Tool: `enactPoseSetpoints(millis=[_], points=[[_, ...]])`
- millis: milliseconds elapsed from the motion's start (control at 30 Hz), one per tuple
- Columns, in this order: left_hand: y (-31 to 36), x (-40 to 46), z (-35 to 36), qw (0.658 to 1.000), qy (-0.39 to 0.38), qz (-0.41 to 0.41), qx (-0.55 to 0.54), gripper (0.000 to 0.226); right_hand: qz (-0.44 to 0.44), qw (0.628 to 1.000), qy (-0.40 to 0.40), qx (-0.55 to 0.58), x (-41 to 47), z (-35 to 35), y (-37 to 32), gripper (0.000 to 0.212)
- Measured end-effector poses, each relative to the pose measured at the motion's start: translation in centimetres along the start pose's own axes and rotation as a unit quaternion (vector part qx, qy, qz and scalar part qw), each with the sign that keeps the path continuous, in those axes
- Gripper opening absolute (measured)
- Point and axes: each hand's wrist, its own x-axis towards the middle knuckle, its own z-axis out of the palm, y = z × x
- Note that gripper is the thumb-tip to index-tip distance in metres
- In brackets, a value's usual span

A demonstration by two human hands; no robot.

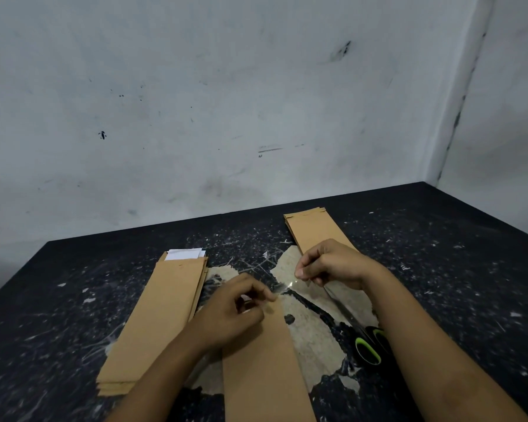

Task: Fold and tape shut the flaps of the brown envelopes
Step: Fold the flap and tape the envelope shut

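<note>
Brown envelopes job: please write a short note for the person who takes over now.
Left hand pinches one end of a clear tape strip at the top of the centre envelope. Right hand pinches the other end.
Stack with white paper showing lies left; far stack lies behind the right hand. Scissors lie right of the centre envelope.
Done: strip is cut and held.
Left: press the strip over the flap, then the remaining envelopes.
</note>
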Motion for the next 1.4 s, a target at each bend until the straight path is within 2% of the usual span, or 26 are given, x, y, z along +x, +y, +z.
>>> enactPoseSetpoints(millis=[267, 433, 567, 667, 767, 867, 967, 1100, 1267, 1400], points=[[-0.4, -0.1, -0.1, 0.988, -0.053, -0.09, -0.116, 0.037, 0.025, 0.999, -0.026, -0.033, 0.3, -0.5, -0.1, 0.008], [-0.3, -0.3, -0.5, 0.982, -0.103, -0.083, -0.134, 0.037, 0.021, 0.995, 0.023, -0.095, 0.2, 0.3, -0.5, 0.038], [-0.2, -0.5, -0.6, 0.979, -0.103, -0.085, -0.155, 0.04, 0.007, 0.985, 0.072, -0.159, -0.9, 0.2, -0.3, 0.03], [0.2, -0.7, -0.4, 0.979, -0.1, -0.077, -0.158, 0.044, 0.022, 0.975, 0.068, -0.209, -3.0, 0.0, -0.2, 0.026], [0.3, -0.6, -0.3, 0.98, -0.096, -0.077, -0.157, 0.045, 0.077, 0.954, 0.044, -0.287, -5.5, -0.2, -0.2, 0.025], [0.1, -0.5, -0.4, 0.979, -0.079, -0.088, -0.164, 0.045, 0.173, 0.92, 0.008, -0.352, -7.9, -0.2, -0.7, 0.032], [0.2, -0.6, -0.5, 0.982, -0.061, -0.09, -0.156, 0.043, 0.23, 0.891, 0.004, -0.391, -9.8, 0.3, -0.7, 0.033], [0.5, -0.7, -0.9, 0.982, -0.027, -0.095, -0.158, 0.038, 0.237, 0.879, 0.028, -0.413, -10.6, 1.1, -0.7, 0.034], [0.0, -0.7, -1.4, 0.984, 0.001, -0.1, -0.148, 0.037, 0.224, 0.825, 0.059, -0.516, -11.2, 1.9, -0.6, 0.053], [-0.2, -0.6, -1.6, 0.984, 0.014, -0.087, -0.154, 0.038, 0.2, 0.818, 0.044, -0.537, -11.2, 2.2, -0.2, 0.039]])
